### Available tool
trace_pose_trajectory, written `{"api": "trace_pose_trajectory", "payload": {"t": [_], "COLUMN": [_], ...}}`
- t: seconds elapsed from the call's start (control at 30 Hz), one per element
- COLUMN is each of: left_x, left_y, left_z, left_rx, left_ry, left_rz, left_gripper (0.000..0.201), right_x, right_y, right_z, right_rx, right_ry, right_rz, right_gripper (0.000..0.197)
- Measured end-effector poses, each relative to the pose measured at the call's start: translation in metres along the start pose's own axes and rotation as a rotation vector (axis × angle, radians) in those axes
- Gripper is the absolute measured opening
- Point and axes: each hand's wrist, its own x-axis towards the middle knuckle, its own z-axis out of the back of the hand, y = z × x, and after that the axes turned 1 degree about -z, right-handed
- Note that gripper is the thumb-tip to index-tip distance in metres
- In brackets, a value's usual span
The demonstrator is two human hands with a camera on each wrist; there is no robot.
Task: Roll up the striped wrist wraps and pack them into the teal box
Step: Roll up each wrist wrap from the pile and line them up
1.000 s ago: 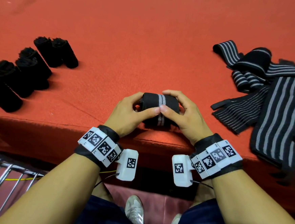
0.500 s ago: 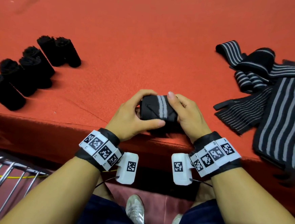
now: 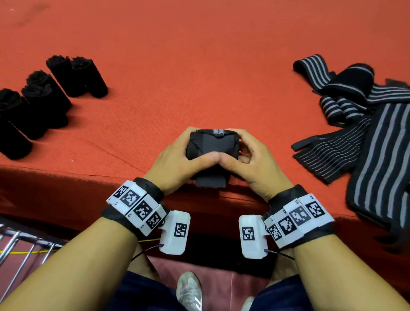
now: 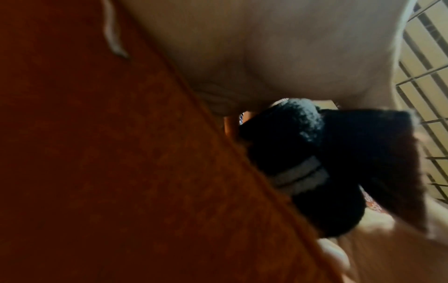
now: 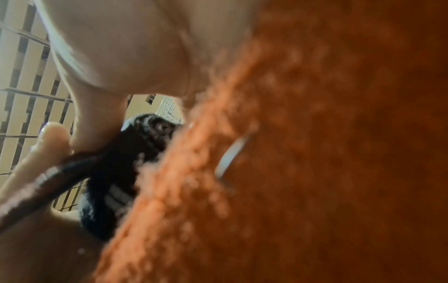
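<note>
Both hands are clamping together on one rolled wrist wrap (image 3: 213, 147) at the red table (image 3: 206, 57) edge: left hand (image 3: 176, 163) and right hand (image 3: 252, 164) gripping, thumbs touching.

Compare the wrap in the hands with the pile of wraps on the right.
The wrap in the hands is wound into a tight roll, with a short flap loose; the pile on the right lies unrolled and tangled. Left hand and right hand grip the roll; the pile lies untouched. Both are black with grey stripes.

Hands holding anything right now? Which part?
Yes: both hands grip one rolled wrist wrap at the table edge, left hand on its left end, right hand on its right end, thumbs meeting across its near side.
</note>
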Motion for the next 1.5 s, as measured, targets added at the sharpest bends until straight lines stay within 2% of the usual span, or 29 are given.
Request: {"api": "trace_pose_trajectory", "payload": {"t": [0.1, 0.3, 0.43, 0.7, 0.87, 1.03, 1.2, 1.37, 1.4, 1.5], "left_x": [-0.003, -0.006, -0.006, -0.005, -0.006, -0.005, -0.004, -0.002, -0.002, -0.003], "left_y": [-0.002, -0.004, -0.003, 0.001, 0.001, -0.001, 0.0, 0.002, 0.003, 0.007], "left_z": [0.001, 0.0, 0.0, 0.0, 0.0, 0.0, 0.003, 0.004, 0.004, 0.004], "left_rx": [-0.05, -0.01, 0.014, 0.07, 0.066, 0.046, 0.011, -0.035, -0.056, -0.117], "left_ry": [0.032, 0.005, 0.005, 0.04, 0.058, 0.035, 0.024, 0.026, 0.011, -0.065], "left_rz": [-0.046, -0.072, -0.056, -0.037, -0.047, -0.048, -0.074, -0.072, -0.072, -0.073], "left_gripper": [0.068, 0.054, 0.052, 0.054, 0.056, 0.051, 0.05, 0.046, 0.046, 0.052], "right_x": [0.003, 0.001, 0.0, -0.002, -0.001, -0.002, 0.003, 0.01, 0.011, 0.013], "right_y": [0.0, 0.006, 0.005, 0.006, 0.006, 0.007, 0.011, 0.006, 0.006, 0.006], "right_z": [-0.002, -0.004, -0.001, -0.003, -0.002, -0.002, -0.007, -0.015, -0.017, -0.025], "right_rx": [0.027, 0.014, -0.062, -0.104, -0.109, -0.159, -0.082, -0.082, -0.055, 0.004], "right_ry": [-0.035, -0.023, -0.012, -0.04, -0.048, -0.033, -0.03, -0.158, -0.183, -0.267], "right_rz": [-0.041, -0.042, 0.0, 0.028, 0.042, 0.061, -0.021, 0.038, 0.028, -0.067], "right_gripper": [0.046, 0.046, 0.06, 0.036, 0.029, 0.046, 0.049, 0.024, 0.027, 0.058]}}
